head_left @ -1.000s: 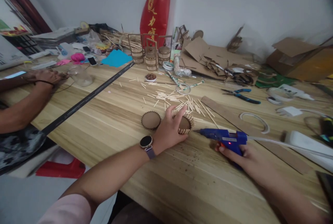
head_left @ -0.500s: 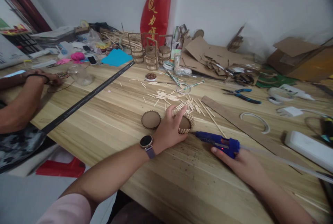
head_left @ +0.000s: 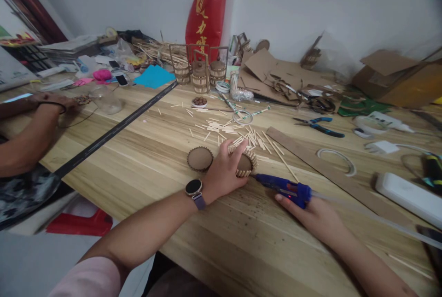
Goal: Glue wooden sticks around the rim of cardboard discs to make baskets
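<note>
My left hand [head_left: 226,170] is wrapped over a round cardboard base [head_left: 246,163] ringed with short upright wooden sticks, its fingers gripping the left and near sides. In my right hand [head_left: 312,214] is a blue glue gun [head_left: 283,185] with a small red light glowing; its nozzle tip is close to the near right edge of the stick ring. Whether the tip touches the ring I cannot tell. A second cardboard disc [head_left: 200,158] with a dark ridged rim lies flat to the left of my hand. Loose wooden sticks [head_left: 221,126] are scattered just beyond.
A long cardboard strip [head_left: 311,168] runs diagonally at the right, near blue pliers [head_left: 319,124] and a white power strip [head_left: 410,195]. Small stick baskets [head_left: 200,78] with tall handles stand at the back. Another person's arms [head_left: 37,122] rest at the left, beside a clear jar [head_left: 106,100].
The glue gun has shifted slightly left, bringing its nozzle closer to the stick ring. My left hand stays in place on the ring.
</note>
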`<state>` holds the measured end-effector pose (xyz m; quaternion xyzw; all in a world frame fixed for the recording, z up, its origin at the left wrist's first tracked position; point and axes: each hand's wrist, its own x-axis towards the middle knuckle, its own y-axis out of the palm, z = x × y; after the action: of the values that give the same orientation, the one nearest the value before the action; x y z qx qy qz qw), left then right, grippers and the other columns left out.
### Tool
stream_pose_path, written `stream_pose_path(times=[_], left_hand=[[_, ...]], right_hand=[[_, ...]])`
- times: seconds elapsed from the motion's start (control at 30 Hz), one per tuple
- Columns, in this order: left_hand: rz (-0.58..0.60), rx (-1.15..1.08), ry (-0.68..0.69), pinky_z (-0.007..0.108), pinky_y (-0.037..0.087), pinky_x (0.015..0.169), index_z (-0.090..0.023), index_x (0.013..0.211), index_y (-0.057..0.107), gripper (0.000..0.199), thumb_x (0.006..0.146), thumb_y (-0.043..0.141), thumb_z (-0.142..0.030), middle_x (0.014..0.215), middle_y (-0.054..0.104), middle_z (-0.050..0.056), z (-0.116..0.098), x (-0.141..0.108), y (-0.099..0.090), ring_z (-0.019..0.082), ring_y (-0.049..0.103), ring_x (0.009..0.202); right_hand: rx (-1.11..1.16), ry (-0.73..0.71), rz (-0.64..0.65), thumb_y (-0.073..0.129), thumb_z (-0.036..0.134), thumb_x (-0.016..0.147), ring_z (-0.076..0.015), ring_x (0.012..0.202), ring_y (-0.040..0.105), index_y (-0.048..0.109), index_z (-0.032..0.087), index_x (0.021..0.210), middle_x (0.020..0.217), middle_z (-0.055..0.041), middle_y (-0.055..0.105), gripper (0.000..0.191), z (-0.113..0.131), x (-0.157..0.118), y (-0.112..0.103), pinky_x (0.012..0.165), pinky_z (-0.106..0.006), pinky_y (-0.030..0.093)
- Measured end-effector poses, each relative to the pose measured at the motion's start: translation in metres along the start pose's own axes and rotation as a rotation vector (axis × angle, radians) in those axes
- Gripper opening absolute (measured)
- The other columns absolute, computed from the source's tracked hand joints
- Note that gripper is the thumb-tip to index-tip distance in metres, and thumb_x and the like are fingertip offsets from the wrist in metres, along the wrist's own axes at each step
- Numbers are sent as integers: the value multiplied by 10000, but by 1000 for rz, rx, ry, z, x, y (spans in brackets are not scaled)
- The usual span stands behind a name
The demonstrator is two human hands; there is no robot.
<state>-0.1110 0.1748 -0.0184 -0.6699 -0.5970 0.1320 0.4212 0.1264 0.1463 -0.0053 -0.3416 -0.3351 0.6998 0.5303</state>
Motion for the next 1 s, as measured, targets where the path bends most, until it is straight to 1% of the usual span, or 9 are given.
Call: stream_pose_path(times=[0.07, 0.2, 0.4, 0.47, 0.6, 0.8, 0.9, 1.0], left_hand=[[0, -1, -1, 451, 486, 963, -315, 1466, 183, 1016, 649, 776, -202, 1454, 175, 117, 0, 0, 0, 324, 435, 1253], [4, 4, -14, 456, 483, 967, -313, 1466, 192, 1003, 652, 769, -203, 1455, 176, 113, 0, 0, 0, 318, 459, 1223], [6, 1, -7, 441, 489, 961, -303, 1468, 189, 1002, 652, 762, -196, 1452, 176, 116, -1, 0, 0, 316, 451, 1232], [5, -2, -3, 444, 483, 967, -304, 1466, 192, 990, 660, 759, -202, 1454, 175, 116, -1, 0, -1, 319, 438, 1246], [7, 8, -5, 443, 476, 977, -294, 1467, 199, 993, 655, 764, -197, 1452, 182, 120, -2, 0, -1, 313, 451, 1230], [-5, 11, 7, 446, 476, 977, -311, 1468, 191, 1003, 655, 769, -207, 1451, 189, 116, -1, 0, -1, 322, 427, 1263], [-3, 17, 4, 450, 486, 961, -310, 1467, 194, 1003, 652, 769, -207, 1455, 190, 120, -1, 0, 0, 322, 449, 1244], [5, 13, 1, 451, 492, 951, -315, 1466, 192, 1006, 650, 769, -199, 1460, 187, 119, -1, 0, 0, 307, 487, 1200]], right_hand=[[-5, 3, -10, 463, 627, 751, -310, 791, 729, 761, 259, 859, 774, -32, 778, 485, -1, 0, 1, 668, -370, 575], [-15, 14, 11, 444, 642, 754, -316, 809, 729, 761, 249, 901, 798, -45, 781, 525, -2, 1, 2, 696, -380, 573], [-25, -20, -4, 438, 616, 777, -308, 781, 728, 746, 251, 873, 792, -48, 779, 487, -1, 1, 2, 681, -369, 567], [-30, -13, 1, 428, 620, 772, -310, 783, 727, 745, 251, 877, 797, -51, 777, 498, -1, 1, 2, 686, -370, 566], [-51, 25, 9, 415, 631, 758, -308, 739, 726, 742, 256, 830, 720, -49, 764, 503, 1, 1, 2, 662, -365, 563], [-64, 1, -12, 428, 618, 765, -300, 726, 725, 738, 258, 809, 717, -43, 767, 477, -1, 1, 3, 646, -354, 557], [-71, 1, -18, 425, 622, 769, -301, 711, 723, 734, 260, 793, 692, -46, 761, 476, -2, 1, 3, 639, -355, 556], [-64, 4, -18, 419, 624, 770, -310, 749, 726, 739, 257, 830, 722, -55, 766, 491, -2, 1, 4, 654, -364, 558]])
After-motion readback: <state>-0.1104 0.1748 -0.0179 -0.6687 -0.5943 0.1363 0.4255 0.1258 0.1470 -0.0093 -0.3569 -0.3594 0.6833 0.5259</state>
